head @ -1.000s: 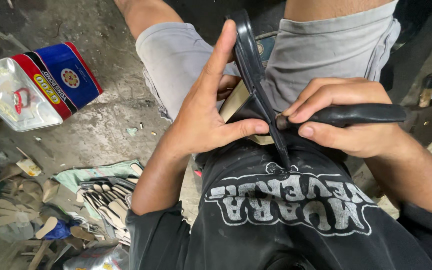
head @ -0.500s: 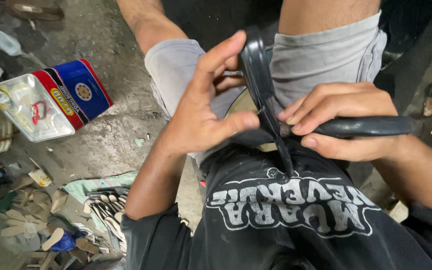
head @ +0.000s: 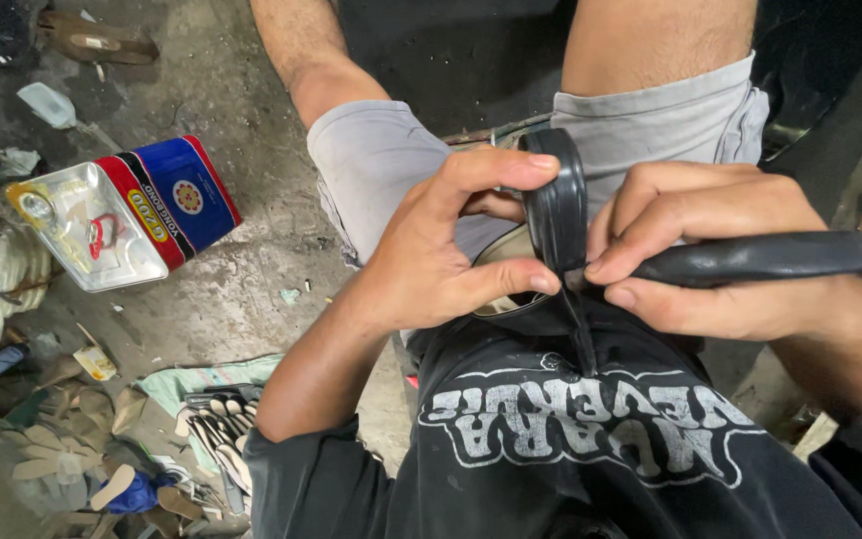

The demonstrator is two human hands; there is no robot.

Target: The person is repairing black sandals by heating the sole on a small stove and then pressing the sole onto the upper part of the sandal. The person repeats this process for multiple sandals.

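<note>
Nearest the camera, at the bottom of the frame, a black T-shirt with white lettering fills the lower right. Just above it, at centre, both hands work on a black rubber strip.

The left hand sits left of centre. Its forefinger curls over the top end of the strip and its thumb presses toward the strip's lower part from the left, so the strip runs upright between those two digits — a partly closed pinch, with the remaining fingers tucked behind. The strip tapers to a narrow tail that hangs down onto the shirt.

The right hand sits right of centre, directly beside the strip. Its fingers are curled closed around a black tool handle that extends horizontally toward the right edge; the fingertips meet the strip at the handle's left end. The tool's working end is hidden by the fingers and the strip. A pale curved piece shows under the left thumb, behind the strip; its kind cannot be told.

Beyond the hands, grey shorts and bare knees occupy the upper centre.

On the concrete floor — left half of the frame — a rectangular tin can, red and blue with a metal top, lies at the upper left. Flat sole-shaped cutouts and scraps lie at the lower left.
</note>
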